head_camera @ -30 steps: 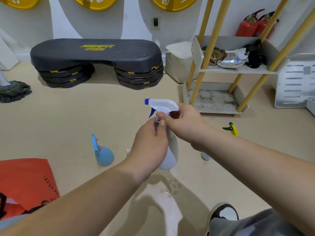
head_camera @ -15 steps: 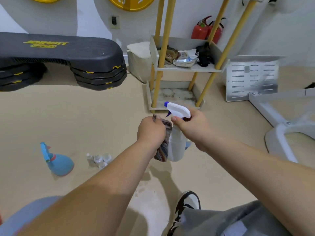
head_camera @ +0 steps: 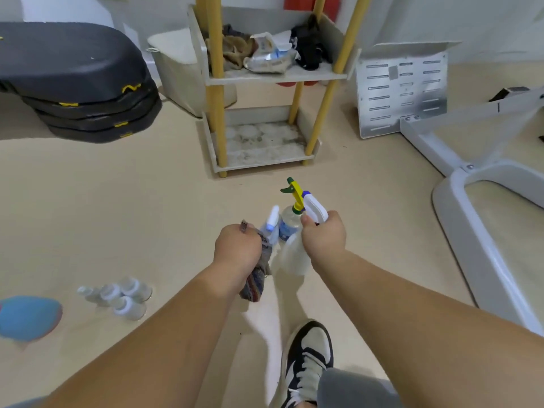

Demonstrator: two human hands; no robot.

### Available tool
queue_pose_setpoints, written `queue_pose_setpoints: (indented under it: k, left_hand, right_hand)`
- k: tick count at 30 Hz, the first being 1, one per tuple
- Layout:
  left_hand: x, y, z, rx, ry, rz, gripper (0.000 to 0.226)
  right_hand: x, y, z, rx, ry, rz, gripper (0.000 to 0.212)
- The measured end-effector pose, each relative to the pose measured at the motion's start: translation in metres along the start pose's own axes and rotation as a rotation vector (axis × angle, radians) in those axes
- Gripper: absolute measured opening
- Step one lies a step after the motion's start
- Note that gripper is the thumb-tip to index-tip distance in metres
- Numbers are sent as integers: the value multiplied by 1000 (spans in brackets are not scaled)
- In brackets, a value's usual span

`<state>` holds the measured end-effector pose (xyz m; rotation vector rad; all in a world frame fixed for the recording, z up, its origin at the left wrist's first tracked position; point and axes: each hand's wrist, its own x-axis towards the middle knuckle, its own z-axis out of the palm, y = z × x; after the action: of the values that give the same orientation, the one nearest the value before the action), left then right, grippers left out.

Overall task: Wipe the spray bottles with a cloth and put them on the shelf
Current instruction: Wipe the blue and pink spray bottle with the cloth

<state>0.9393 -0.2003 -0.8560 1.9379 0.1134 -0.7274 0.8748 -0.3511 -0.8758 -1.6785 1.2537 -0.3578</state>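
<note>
My right hand [head_camera: 323, 238] grips the neck of a white spray bottle [head_camera: 295, 257] with a blue-and-white trigger head, held upright above the floor. My left hand [head_camera: 237, 253] is closed on a striped cloth [head_camera: 255, 282] that hangs just left of the bottle. Behind the held bottle, a clear bottle with a yellow-green trigger [head_camera: 291, 214] and a small white-blue sprayer [head_camera: 272, 223] stand on the floor. A blue round sprayer [head_camera: 28, 318] lies at the far left. The yellow-legged shelf [head_camera: 259, 148] stands straight ahead, its bottom tier bare and stained.
Several small clear bottles [head_camera: 117, 295] sit on the floor at the left. Black step platforms [head_camera: 79, 83] are stacked at the back left. A white bin [head_camera: 176, 63] stands beside the shelf. A white metal frame [head_camera: 477, 184] lies to the right. My shoe [head_camera: 309, 354] is below.
The view has swung right and closer to the shelf. My hands have dropped lower, and the cloth has come off the bottle and now hangs beside it.
</note>
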Motion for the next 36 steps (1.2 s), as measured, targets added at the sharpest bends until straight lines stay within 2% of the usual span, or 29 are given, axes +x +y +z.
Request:
queue_pose_setpoints:
  k: [6,13,17,20,25,29,34,36]
  left_hand:
    - [16,5,16,30,-71,-11,38]
    - [20,2,24,119,-112,-33,31]
    - [20,-7,10,157,-96,-50,34]
    - [11,-4,-3,104,-86,-4,44]
    - [-22,22,-38,75,-35,108,41]
    - [-50,27,-89,83,11,185,41]
    - [-86,6,-168,6,40,167,16]
    - [-101,-10,-200,38,74,138,11]
  right_hand:
    - [23,34,33,2,4,22,15]
    - [30,59,50,-35,-76,81,9]
    - [26,58,42,12,-91,363,36]
    - [3,51,35,-147,-351,495,29]
    - [-48,6,54,-118,-728,405,35]
    - [-83,-46,68,-111,-834,267,42]
    - [-140,-100,89,-170,-961,105,60]
    - [-164,-118,105,-269,-1042,19,61]
